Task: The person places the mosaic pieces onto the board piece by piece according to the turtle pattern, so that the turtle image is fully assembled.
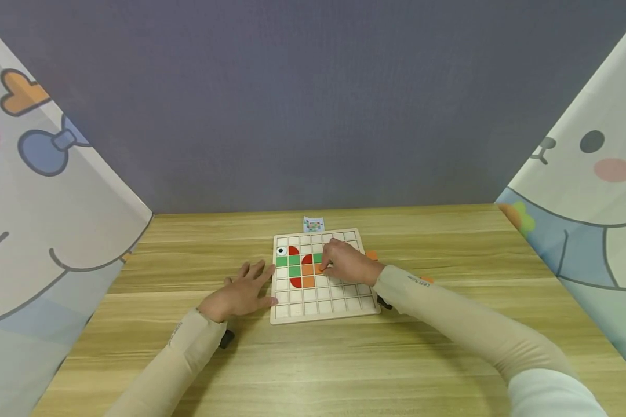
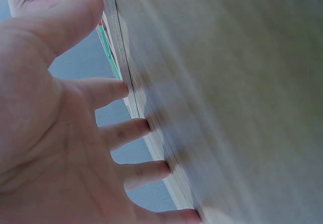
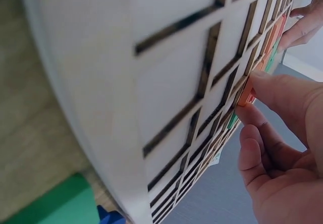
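Note:
A pale wooden grid board (image 1: pixel 323 311) lies on the table. Over its middle, my right hand (image 1: pixel 350 262) pinches an orange square tile (image 3: pixel 246 93) between thumb and fingers, at a grid cell. Left of that sit an eye tile (image 1: pixel 281 251), green tiles (image 1: pixel 294 271), red rounded tiles (image 1: pixel 296 282) and an orange tile (image 1: pixel 308 282) in the cells. My left hand (image 1: pixel 242 291) has its fingers spread at the board's left edge; in the left wrist view the thumb (image 2: pixel 83 19) touches that edge. The right hand hides some cells in the head view.
A small printed card (image 1: pixel 313 224) lies behind the board. Loose orange pieces (image 1: pixel 426 280) are to the board's right, partly behind the right arm. The right wrist view shows a green piece (image 3: pixel 55 204) and a blue piece (image 3: pixel 110 217) beside the board. A grey panel (image 1: pixel 313 116) stands behind the table.

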The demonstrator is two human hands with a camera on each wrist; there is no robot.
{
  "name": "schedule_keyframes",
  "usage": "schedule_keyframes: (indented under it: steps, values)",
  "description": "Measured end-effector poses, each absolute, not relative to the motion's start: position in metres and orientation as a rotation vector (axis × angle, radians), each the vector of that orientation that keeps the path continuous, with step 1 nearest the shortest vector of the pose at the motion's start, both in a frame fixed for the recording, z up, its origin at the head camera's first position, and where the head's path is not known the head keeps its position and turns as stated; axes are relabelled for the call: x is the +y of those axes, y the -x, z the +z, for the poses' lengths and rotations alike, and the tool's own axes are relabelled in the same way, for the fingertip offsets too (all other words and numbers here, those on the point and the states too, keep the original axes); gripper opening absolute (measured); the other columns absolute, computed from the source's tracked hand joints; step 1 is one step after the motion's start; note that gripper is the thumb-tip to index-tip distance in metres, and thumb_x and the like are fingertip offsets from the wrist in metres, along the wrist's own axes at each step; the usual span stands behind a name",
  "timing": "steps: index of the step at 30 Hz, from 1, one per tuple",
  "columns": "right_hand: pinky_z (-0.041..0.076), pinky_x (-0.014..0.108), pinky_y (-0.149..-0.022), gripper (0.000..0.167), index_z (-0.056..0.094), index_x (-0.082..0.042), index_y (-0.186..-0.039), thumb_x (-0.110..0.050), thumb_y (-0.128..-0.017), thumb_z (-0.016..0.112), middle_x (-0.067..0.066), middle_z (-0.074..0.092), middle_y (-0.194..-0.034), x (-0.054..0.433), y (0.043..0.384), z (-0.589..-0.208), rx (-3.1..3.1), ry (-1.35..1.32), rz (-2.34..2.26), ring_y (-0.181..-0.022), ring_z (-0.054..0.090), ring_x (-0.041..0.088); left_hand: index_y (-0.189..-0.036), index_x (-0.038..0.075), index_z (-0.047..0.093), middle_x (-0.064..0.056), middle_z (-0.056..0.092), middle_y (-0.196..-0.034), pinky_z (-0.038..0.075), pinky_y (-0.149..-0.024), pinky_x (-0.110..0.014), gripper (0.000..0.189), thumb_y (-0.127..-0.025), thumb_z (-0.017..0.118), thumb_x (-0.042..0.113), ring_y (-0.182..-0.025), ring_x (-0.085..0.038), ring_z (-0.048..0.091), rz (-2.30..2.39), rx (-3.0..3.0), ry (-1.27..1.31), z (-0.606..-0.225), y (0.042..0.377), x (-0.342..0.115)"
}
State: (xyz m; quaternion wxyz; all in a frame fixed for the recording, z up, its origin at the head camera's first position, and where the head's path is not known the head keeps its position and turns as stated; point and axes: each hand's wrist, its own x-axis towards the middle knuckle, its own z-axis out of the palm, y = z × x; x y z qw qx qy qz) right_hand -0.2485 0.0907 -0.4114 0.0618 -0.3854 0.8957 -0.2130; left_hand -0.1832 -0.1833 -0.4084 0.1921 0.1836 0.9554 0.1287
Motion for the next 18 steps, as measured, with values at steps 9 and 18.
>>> schedule_keyframes:
  steps: [9, 18]
  values:
    - [0.047, 0.026, -0.075, 0.007, 0.077, -0.011, -0.087, -0.008, -0.080, 0.076, -0.005, 0.060, -0.084, 0.092, 0.249, -0.413, 2.713, 1.170, -0.665, -0.080, 0.050, 0.011, -0.153, 0.013, 0.017, -0.019, 0.006, -0.155, 0.012, -0.090, -0.078, 0.079, -0.093, 0.056, 0.046, -0.136, -0.051, 0.004, 0.371, 2.678, -0.526, -0.410, 0.184, -0.184]
    - [0.045, 0.027, -0.070, 0.010, 0.077, -0.012, -0.094, -0.011, -0.085, 0.072, -0.004, 0.057, -0.088, 0.101, 0.248, -0.414, 2.732, 1.226, -0.656, -0.080, 0.047, 0.011, -0.153, 0.013, 0.018, -0.018, 0.007, -0.155, 0.012, -0.090, -0.078, 0.080, -0.092, 0.057, 0.046, -0.136, -0.050, 0.003, 0.376, 2.676, -0.509, -0.409, 0.184, -0.183]
